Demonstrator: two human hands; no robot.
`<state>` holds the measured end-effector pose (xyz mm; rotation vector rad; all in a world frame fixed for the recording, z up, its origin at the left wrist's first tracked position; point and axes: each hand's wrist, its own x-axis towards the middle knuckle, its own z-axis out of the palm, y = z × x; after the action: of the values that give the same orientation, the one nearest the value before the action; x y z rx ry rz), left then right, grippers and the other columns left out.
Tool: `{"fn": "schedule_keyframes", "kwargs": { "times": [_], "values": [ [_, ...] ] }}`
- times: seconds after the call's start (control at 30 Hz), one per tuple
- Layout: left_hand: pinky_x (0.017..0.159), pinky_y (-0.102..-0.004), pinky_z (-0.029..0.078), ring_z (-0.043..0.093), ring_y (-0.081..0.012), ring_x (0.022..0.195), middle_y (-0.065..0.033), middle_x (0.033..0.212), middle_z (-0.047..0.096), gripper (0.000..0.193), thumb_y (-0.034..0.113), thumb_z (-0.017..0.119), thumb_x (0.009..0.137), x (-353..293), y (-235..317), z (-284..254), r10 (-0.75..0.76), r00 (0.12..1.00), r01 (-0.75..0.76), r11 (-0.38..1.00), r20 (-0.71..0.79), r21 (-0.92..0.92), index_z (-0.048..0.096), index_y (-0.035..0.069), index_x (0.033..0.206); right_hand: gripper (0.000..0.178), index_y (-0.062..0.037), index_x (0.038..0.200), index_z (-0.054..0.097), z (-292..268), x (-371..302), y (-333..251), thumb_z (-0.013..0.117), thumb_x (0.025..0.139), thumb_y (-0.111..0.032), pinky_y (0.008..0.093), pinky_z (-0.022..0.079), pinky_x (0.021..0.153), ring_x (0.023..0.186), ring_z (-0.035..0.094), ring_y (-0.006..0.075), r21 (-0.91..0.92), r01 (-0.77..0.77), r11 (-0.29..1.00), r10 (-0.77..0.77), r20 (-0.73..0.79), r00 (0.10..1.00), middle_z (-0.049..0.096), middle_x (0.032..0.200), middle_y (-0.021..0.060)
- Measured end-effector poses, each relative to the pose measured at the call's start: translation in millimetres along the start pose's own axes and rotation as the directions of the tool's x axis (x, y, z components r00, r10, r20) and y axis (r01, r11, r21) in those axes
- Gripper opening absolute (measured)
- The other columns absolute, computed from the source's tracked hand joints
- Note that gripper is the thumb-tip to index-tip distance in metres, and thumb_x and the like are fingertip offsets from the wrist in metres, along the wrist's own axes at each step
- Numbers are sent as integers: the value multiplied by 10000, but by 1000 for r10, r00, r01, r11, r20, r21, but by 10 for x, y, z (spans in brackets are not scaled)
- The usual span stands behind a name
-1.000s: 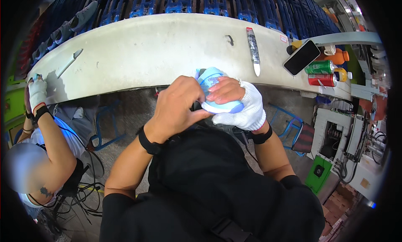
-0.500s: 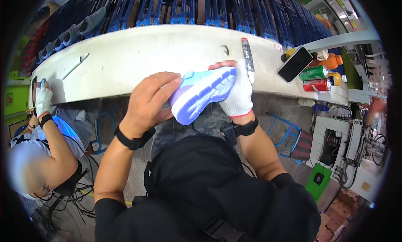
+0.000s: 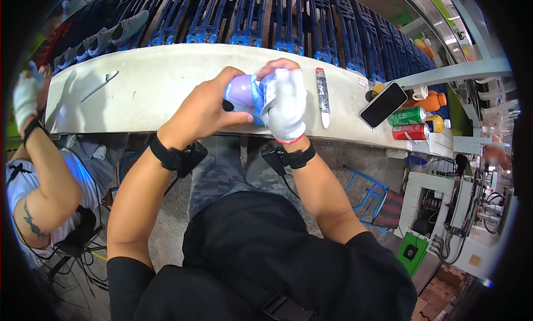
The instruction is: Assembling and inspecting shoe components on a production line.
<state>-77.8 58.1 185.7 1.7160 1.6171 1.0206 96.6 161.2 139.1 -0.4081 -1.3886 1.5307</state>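
Note:
A light blue and purple sneaker [image 3: 242, 92] is held over the pale worktable [image 3: 166, 65], its rounded purple end towards the left. My bare left hand [image 3: 202, 109] grips that end, with the thumb along the near side. On the sneaker's right part is my right hand [image 3: 286, 104], in a white knitted glove with bare fingertips. Its fingers curl over the top, and this hand is slightly blurred. Between them, the hands hide much of the sneaker, and its sole is mostly out of sight. To the right lies a dark-wrapped tool with a white tip [image 3: 322, 96].
Right on the table are a smartphone [image 3: 384, 105], a green can [image 3: 407, 116], a red can [image 3: 411, 133] and an orange bottle [image 3: 433, 103]. A slim white tool [image 3: 100, 86] lies left. Blue racks [image 3: 247, 21] line the far edge. Another person [image 3: 41, 193] sits at left.
The sneaker has turned from showing its side and sole to showing its rounded purple end. Both hands have moved up over the table, the right one leftward. The other person's gloved hand has risen.

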Motion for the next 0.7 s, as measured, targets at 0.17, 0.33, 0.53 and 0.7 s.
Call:
{"fn": "schedule_keyframes", "kwargs": {
  "times": [0.17, 0.33, 0.53, 0.7],
  "values": [
    [909, -478, 597, 760, -466, 1075, -278, 1108, 777, 743, 338, 973, 811, 135, -83, -16, -52, 999, 52, 997, 1, 59, 587, 15, 1357, 244, -65, 1319, 562, -89, 93, 88, 510, 1193, -268, 355, 495, 1032, 1090, 599, 163, 259, -104, 960, 101, 25, 995, 611, 1188, 76],
    [834, -509, 586, 757, -470, 961, -259, 969, 771, 670, 340, 952, 816, 467, 253, -60, -24, 991, -18, 952, 133, 306, 603, 7, 1279, 235, -68, 1324, 563, -170, 122, -141, 475, 1199, -247, 340, 460, 1054, 1134, 566, 164, -298, -129, 946, 149, 45, 988, 587, 1233, 65],
    [808, -527, 580, 749, -476, 902, -266, 882, 746, 653, 294, 937, 802, 598, 374, 93, 52, 985, -102, 943, 163, 317, 569, -29, 1233, 390, -59, 1297, 562, -283, 97, -155, 363, 1223, -386, 360, 455, 1093, 1170, 575, 182, -176, -86, 981, 77, -53, 996, 589, 1228, 81],
    [810, -527, 581, 745, -479, 928, -269, 891, 743, 639, 230, 931, 787, 561, 427, 185, 67, 984, -114, 947, 162, 299, 542, -35, 1219, 228, -34, 1155, 615, -182, 21, -226, 484, 1190, -217, 361, 491, 1054, 1084, 619, 187, -26, 13, 1000, -18, -237, 971, 654, 1124, 89]
  ]
}}
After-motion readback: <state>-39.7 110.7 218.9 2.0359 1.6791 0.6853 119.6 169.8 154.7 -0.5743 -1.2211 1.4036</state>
